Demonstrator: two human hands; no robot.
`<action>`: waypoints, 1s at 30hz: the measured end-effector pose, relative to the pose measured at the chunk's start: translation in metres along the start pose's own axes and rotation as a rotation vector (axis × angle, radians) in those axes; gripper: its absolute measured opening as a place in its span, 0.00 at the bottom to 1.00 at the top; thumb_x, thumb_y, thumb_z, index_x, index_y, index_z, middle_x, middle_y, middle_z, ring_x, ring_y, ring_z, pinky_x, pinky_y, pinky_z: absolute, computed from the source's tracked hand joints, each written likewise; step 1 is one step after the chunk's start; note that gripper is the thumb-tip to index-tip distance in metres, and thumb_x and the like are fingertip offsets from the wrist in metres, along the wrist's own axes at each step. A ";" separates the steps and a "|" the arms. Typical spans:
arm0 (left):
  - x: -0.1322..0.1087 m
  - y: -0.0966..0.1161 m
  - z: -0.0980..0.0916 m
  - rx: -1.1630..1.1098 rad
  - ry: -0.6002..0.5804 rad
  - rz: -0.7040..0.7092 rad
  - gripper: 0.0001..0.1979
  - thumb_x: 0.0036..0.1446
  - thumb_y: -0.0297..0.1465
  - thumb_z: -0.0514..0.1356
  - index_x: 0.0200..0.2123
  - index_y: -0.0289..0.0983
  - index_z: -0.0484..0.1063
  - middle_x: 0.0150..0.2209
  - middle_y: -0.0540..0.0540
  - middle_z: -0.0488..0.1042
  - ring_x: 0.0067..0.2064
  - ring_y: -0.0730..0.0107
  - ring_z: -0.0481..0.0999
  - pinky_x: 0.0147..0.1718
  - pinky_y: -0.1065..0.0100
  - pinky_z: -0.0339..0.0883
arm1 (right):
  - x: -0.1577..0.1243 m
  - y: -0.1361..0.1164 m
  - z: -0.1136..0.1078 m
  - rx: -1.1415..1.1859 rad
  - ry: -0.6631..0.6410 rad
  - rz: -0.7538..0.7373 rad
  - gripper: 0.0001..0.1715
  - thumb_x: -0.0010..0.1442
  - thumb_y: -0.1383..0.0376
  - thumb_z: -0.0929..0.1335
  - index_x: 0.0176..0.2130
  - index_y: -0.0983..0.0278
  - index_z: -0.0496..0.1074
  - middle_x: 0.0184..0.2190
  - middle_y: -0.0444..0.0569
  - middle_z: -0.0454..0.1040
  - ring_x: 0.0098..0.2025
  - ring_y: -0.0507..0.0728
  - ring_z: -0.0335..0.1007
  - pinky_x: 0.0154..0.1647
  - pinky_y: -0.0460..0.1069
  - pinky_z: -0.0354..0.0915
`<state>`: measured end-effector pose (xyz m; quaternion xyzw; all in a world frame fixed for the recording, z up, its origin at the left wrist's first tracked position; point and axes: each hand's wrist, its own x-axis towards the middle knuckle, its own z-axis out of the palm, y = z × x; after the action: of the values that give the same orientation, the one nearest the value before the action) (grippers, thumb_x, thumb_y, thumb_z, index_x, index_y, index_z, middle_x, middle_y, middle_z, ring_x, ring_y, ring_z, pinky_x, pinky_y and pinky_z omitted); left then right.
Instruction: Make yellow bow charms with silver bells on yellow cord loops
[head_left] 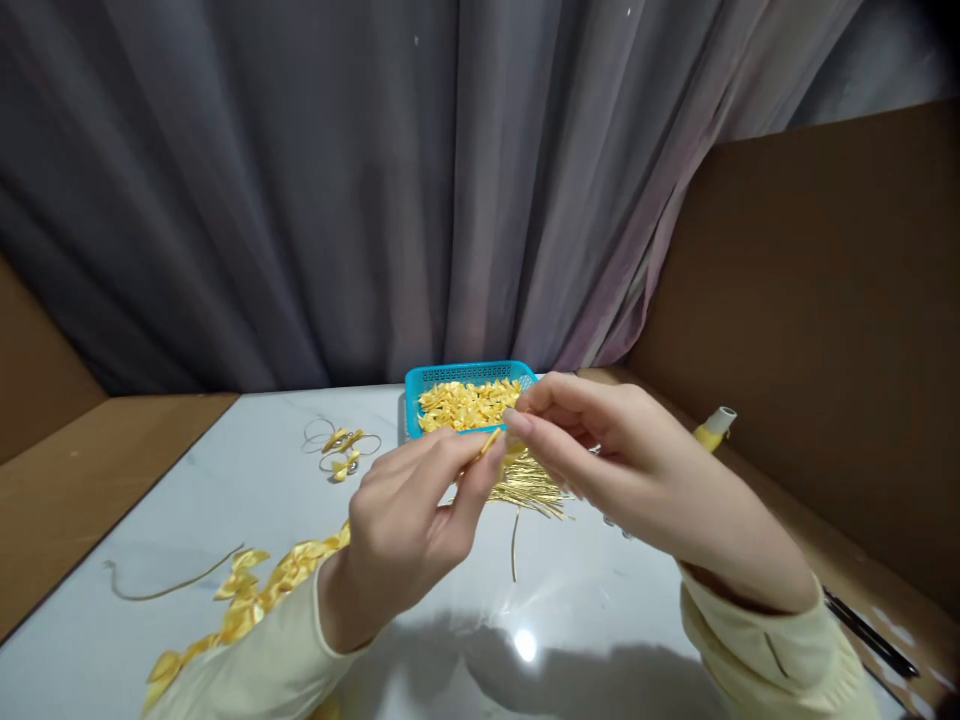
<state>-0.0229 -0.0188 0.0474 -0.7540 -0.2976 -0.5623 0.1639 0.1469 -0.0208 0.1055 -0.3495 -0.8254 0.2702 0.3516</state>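
My left hand [409,520] and my right hand [622,460] meet above the white table [225,480], fingertips pinched together on a small yellow ribbon piece [491,441]. Just behind them stands a blue basket [465,375] filled with yellow ribbon bows. Under my hands lies a bundle of gold wire ties [529,485], with one loose tie [514,545] pointing toward me. A string of joined yellow bows [255,590] runs along the table beside my left sleeve.
Two finished bows on wire loops [343,450] lie at the back left. A single gold cord [172,580] rests at the left. A glue tube [716,425] and a black pen [870,632] sit by the brown cardboard wall on the right. Grey curtain behind.
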 end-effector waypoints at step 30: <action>0.003 -0.028 0.011 0.176 -0.341 0.326 0.04 0.57 0.21 0.60 0.29 0.31 0.71 0.23 0.45 0.75 0.23 0.67 0.72 0.23 0.65 0.63 | 0.002 0.053 0.000 0.157 -0.061 0.103 0.15 0.65 0.60 0.64 0.28 0.65 0.67 0.25 0.41 0.64 0.26 0.46 0.58 0.23 0.42 0.57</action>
<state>-0.0314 0.0099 0.0444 -0.8587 -0.2434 -0.3651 0.2647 0.1664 0.0131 0.0690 -0.3545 -0.7929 0.3624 0.3382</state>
